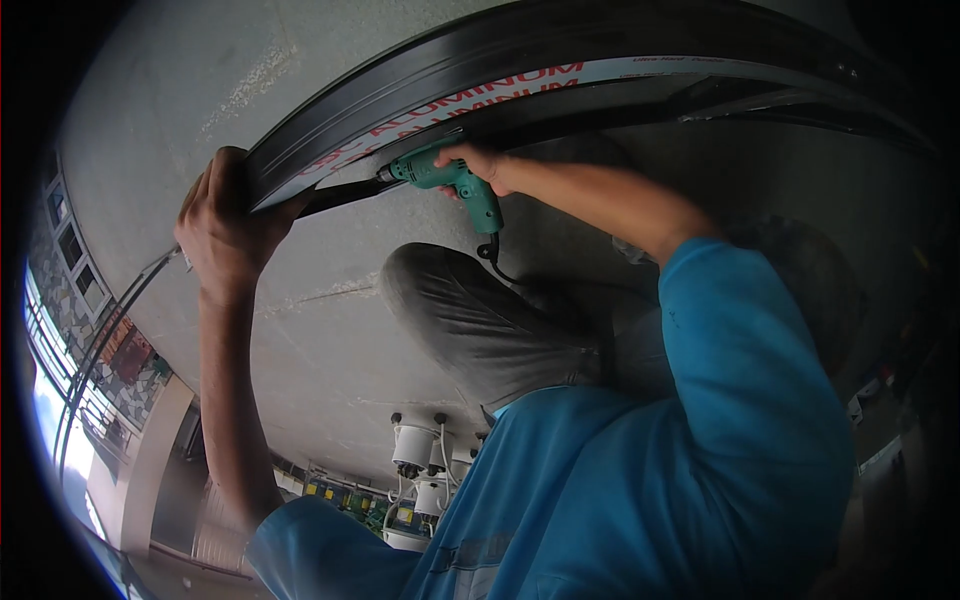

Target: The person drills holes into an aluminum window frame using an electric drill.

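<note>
A long dark aluminum profile (420, 85) spans the top of the view, bowed by the lens, with a pale film strip printed in red letters along it. My left hand (228, 215) is closed around its left end, the thumb on the near side. In my right hand (475, 168) is a green corded power drill (425, 167), held by its body and grip with the handle pointing down. The drill's chuck (385, 174) points left at the profile's near side, and the bit's tip is hard to make out there. Its black cord (490, 250) hangs from the handle.
Grey concrete floor (320, 330) lies around the profile. My bent knee (440, 290) in dark trousers is just below the drill. White bucket-like units with hoses (415, 445) stand at the bottom. A thin rod (125, 300) and windows (75, 245) show at the left.
</note>
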Action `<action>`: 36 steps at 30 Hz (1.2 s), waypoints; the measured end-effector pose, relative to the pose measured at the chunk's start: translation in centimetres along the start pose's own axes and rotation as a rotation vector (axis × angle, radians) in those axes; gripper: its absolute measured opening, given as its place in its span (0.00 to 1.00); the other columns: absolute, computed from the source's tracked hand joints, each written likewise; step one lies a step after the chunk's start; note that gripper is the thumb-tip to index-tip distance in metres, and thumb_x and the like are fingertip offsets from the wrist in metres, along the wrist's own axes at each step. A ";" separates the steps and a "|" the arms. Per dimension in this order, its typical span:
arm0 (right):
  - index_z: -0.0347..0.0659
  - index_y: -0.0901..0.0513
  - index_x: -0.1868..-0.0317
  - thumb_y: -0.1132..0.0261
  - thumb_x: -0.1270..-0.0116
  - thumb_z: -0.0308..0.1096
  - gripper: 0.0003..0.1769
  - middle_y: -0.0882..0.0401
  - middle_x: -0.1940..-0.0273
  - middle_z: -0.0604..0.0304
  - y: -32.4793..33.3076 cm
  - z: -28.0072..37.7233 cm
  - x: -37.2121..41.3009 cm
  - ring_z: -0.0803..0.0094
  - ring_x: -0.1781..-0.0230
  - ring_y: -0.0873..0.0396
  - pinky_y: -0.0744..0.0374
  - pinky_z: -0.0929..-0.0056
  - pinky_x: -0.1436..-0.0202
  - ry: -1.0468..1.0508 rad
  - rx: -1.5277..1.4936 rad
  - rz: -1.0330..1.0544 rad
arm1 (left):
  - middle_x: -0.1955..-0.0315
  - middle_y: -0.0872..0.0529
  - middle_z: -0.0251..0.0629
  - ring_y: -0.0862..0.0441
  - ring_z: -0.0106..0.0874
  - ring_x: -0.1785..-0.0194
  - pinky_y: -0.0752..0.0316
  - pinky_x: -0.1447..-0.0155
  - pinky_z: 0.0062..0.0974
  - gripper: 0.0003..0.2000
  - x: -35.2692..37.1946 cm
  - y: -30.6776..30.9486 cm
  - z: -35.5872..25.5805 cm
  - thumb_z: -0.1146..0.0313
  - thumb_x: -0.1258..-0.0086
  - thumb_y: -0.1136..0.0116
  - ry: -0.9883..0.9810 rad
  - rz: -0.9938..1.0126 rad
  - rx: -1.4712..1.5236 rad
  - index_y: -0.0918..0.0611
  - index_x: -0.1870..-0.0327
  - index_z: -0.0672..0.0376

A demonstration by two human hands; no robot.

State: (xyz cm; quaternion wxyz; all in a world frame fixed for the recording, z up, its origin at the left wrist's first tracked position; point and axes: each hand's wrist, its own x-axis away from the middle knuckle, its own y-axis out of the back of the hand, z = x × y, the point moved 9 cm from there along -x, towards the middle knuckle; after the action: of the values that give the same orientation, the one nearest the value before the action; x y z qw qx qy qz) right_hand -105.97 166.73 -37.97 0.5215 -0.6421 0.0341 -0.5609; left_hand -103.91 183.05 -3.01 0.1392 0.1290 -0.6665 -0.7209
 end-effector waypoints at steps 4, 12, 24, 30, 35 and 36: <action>0.35 0.21 0.56 0.35 0.45 0.46 0.23 0.20 0.68 0.55 0.0 0.0 -0.5 0.70 0.73 0.20 0.21 0.71 0.66 0.024 0.021 0.032 | 0.77 0.18 0.33 0.17 0.32 0.73 0.22 0.70 0.29 0.25 0.3 -0.2 0.3 0.59 0.62 0.19 0.015 0.004 -0.008 0.25 0.67 0.54; 0.36 0.23 0.53 0.33 0.44 0.42 0.23 0.20 0.63 0.56 -0.4 0.1 -0.1 0.70 0.69 0.18 0.20 0.71 0.63 -0.005 0.129 0.082 | 0.78 0.20 0.35 0.18 0.34 0.74 0.23 0.70 0.30 0.26 0.6 0.4 0.4 0.57 0.62 0.19 -0.007 -0.019 -0.028 0.27 0.68 0.54; 0.37 0.19 0.53 0.33 0.45 0.40 0.22 0.18 0.58 0.55 -0.6 3.3 6.1 0.70 0.69 0.17 0.19 0.70 0.63 0.114 0.227 -0.061 | 0.75 0.20 0.42 0.20 0.47 0.69 0.25 0.66 0.39 0.25 0.5 2.6 9.8 0.53 0.54 0.23 0.039 -0.079 0.057 0.27 0.68 0.57; 0.32 0.18 0.58 0.27 0.52 0.27 0.19 0.18 0.60 0.49 -3.9 7.3 14.3 0.62 0.72 0.16 0.15 0.65 0.67 0.244 0.330 -0.249 | 0.67 0.19 0.50 0.20 0.53 0.58 0.28 0.54 0.46 0.27 5.4 2.6 14.2 0.50 0.43 0.32 0.017 -0.270 -0.045 0.25 0.52 0.64; 0.26 0.22 0.57 0.27 0.54 0.24 0.22 0.20 0.61 0.45 -6.1 9.9 19.9 0.61 0.74 0.17 0.14 0.64 0.73 0.361 0.412 -0.337 | 0.52 0.18 0.59 0.20 0.54 0.50 0.25 0.45 0.41 0.34 3.9 4.7 12.8 0.52 0.45 0.29 0.141 0.045 -0.013 0.24 0.45 0.73; 0.26 0.22 0.57 0.27 0.54 0.24 0.22 0.20 0.61 0.45 -6.6 10.0 21.4 0.61 0.74 0.17 0.14 0.64 0.73 0.381 0.400 -0.349 | 0.52 0.18 0.59 0.20 0.54 0.50 0.25 0.45 0.41 0.34 3.8 5.4 12.9 0.52 0.45 0.29 0.118 0.033 -0.015 0.24 0.45 0.73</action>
State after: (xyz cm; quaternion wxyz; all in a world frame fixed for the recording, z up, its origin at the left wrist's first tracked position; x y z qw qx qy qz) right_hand -94.11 162.61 -16.87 0.5176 -0.4064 -0.0905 -0.7475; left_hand -112.07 193.16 3.36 0.1912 0.1593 -0.6539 -0.7145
